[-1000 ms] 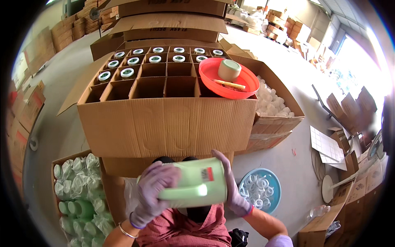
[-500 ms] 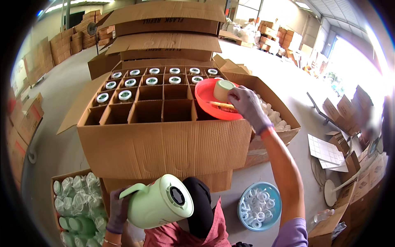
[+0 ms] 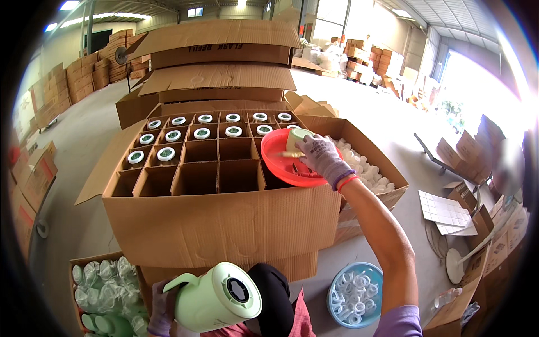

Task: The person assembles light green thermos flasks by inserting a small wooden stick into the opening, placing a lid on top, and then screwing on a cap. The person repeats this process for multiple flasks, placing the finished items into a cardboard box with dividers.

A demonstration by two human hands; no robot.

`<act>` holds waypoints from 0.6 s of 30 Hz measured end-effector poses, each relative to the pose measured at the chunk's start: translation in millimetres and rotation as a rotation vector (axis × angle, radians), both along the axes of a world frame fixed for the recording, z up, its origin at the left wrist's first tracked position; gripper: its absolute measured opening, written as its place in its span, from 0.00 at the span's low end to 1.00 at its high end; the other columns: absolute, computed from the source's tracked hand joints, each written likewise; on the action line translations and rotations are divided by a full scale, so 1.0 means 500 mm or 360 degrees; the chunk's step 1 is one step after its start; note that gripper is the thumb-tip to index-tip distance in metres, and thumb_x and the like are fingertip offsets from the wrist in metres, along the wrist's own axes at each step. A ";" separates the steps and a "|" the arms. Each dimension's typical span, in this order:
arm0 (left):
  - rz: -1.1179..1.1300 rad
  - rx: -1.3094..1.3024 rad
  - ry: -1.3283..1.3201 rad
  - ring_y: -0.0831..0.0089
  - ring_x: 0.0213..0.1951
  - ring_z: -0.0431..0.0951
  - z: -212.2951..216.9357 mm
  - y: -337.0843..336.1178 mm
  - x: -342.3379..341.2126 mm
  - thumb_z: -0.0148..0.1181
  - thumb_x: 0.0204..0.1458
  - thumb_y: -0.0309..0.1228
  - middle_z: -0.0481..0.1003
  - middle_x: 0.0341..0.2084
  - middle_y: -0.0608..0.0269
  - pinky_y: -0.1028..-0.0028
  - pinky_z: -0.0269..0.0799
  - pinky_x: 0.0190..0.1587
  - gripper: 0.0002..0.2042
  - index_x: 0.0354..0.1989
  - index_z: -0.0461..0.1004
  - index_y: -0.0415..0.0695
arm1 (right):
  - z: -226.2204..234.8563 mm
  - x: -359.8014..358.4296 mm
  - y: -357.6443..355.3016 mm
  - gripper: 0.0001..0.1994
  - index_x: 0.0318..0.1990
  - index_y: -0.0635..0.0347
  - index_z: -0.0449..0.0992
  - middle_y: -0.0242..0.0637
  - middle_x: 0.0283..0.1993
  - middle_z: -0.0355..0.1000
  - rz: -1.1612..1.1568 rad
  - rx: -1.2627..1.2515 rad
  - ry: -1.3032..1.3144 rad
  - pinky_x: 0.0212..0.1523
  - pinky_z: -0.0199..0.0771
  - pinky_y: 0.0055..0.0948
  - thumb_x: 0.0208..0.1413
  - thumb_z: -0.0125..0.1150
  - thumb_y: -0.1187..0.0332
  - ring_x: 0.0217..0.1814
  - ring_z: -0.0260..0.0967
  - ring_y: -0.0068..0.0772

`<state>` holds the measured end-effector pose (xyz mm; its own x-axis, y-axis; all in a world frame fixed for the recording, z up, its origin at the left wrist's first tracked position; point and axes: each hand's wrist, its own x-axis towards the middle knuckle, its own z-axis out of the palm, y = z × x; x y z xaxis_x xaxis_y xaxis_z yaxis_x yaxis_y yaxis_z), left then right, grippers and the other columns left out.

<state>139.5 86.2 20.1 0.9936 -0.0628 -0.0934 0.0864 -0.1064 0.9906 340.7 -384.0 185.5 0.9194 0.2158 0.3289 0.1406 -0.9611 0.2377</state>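
Green jug (image 3: pixel 216 297) is resting low against me, my left hand (image 3: pixel 163 306) clamped on its handle; my right hand (image 3: pixel 320 156) is closing fingers round a lid (image 3: pixel 297 137) over the red bowl (image 3: pixel 281 168).

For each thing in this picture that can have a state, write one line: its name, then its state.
Green flask: on its side, held by left hand.
Right hand: reaching into red bowl, at a small green cup.
Divided carton: flaps open, back cells filled, front cells empty.
Blue bowl: holds white rings.
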 end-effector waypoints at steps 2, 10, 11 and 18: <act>-0.0004 0.0141 -0.0247 0.79 0.31 0.78 -0.025 -0.001 0.002 0.59 0.57 0.29 0.81 0.29 0.62 0.78 0.73 0.34 0.10 0.38 0.81 0.34 | 0.007 -0.013 0.009 0.16 0.49 0.50 0.79 0.39 0.45 0.77 0.0020 -0.0164 -0.0107 0.49 0.75 0.41 0.55 0.62 0.58 0.45 0.76 0.44; 0.0061 -0.0122 0.0066 0.79 0.33 0.78 -0.020 0.001 -0.005 0.59 0.58 0.28 0.82 0.32 0.63 0.78 0.74 0.37 0.10 0.41 0.81 0.34 | 0.033 -0.004 -0.011 0.17 0.46 0.59 0.80 0.29 0.34 0.75 -0.0100 0.0975 0.1228 0.38 0.70 0.26 0.50 0.64 0.63 0.35 0.69 0.23; 0.0040 0.0034 -0.0135 0.75 0.32 0.79 -0.044 0.005 -0.001 0.60 0.56 0.27 0.81 0.31 0.61 0.76 0.74 0.34 0.09 0.40 0.81 0.37 | 0.025 0.007 -0.026 0.18 0.46 0.59 0.79 0.28 0.35 0.74 -0.0030 0.0942 0.1281 0.37 0.69 0.27 0.48 0.65 0.61 0.35 0.68 0.24; -0.0056 0.0468 -0.0486 0.61 0.35 0.80 -0.035 0.008 -0.018 0.61 0.50 0.26 0.81 0.35 0.55 0.68 0.75 0.42 0.11 0.43 0.80 0.43 | 0.050 -0.041 -0.016 0.12 0.37 0.60 0.78 0.28 0.30 0.72 -0.0120 0.0913 0.0790 0.30 0.66 0.24 0.48 0.62 0.62 0.28 0.66 0.22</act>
<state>130.7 90.2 2.4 0.9762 -0.1119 0.1859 -0.2151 -0.3861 0.8970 320.3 -392.2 210.3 0.9941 0.0663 -0.0855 0.0295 -0.9263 -0.3757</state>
